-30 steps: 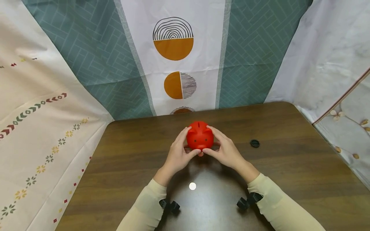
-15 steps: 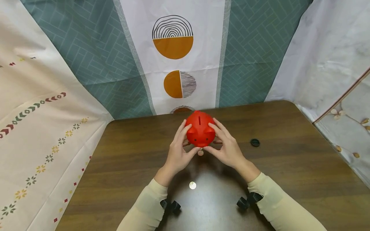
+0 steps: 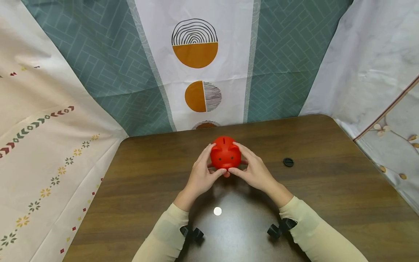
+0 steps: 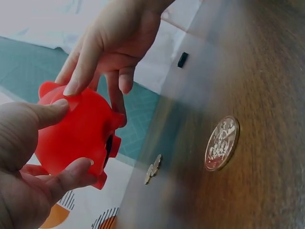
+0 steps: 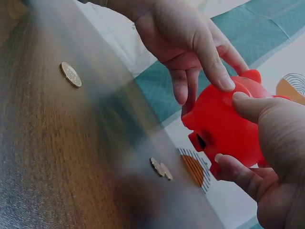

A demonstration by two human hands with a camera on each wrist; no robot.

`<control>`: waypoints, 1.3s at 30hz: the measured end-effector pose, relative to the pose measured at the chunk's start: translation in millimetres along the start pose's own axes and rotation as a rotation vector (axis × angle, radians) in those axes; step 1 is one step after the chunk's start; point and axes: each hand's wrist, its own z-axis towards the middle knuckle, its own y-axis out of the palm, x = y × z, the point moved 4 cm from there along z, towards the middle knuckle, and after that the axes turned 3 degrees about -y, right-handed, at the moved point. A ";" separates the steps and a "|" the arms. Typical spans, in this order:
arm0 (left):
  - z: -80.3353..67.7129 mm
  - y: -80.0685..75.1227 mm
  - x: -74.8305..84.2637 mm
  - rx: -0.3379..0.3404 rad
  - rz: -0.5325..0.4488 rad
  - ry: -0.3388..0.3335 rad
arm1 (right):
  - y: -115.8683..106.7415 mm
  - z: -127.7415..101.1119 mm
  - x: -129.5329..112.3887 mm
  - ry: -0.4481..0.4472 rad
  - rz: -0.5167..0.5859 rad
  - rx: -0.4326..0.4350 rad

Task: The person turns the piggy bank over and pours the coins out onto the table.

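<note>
Both hands hold a red piggy bank [image 3: 225,153] between them, clear of the table. My left hand [image 3: 201,176] grips its left side and my right hand [image 3: 255,173] its right, thumbs close together at the snout. Its face points toward me and the coin slot shows on top. In the wrist views a dark hole [image 4: 109,149] is visible in its underside, between the stubby feet. Two overlapping coins [image 5: 161,168] lie on the table under the bank, mostly hidden in the head view. Another coin [image 3: 217,211] lies nearer to me, between the forearms.
A round black plug [image 3: 288,162] lies on the brown wooden table [image 3: 147,189], to the right of the right hand. Patterned cloths [image 3: 209,54] hang behind the table and along both its sides.
The bank rose and its top tipped toward me half a second ago; now it is lower and tipped back, much as one second ago. Both hands keep their grip, and the near coin stays put.
</note>
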 end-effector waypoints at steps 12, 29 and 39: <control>-1.3 -3.0 8.9 0.099 0.004 0.163 | -3.6 1.0 -12.5 -0.049 0.035 0.031; -1.6 -5.6 17.1 0.139 0.066 0.269 | -7.9 -0.7 -15.9 -0.160 -0.026 0.122; -1.0 -3.7 6.1 0.016 0.065 0.074 | 1.3 -2.9 0.4 0.033 0.040 0.025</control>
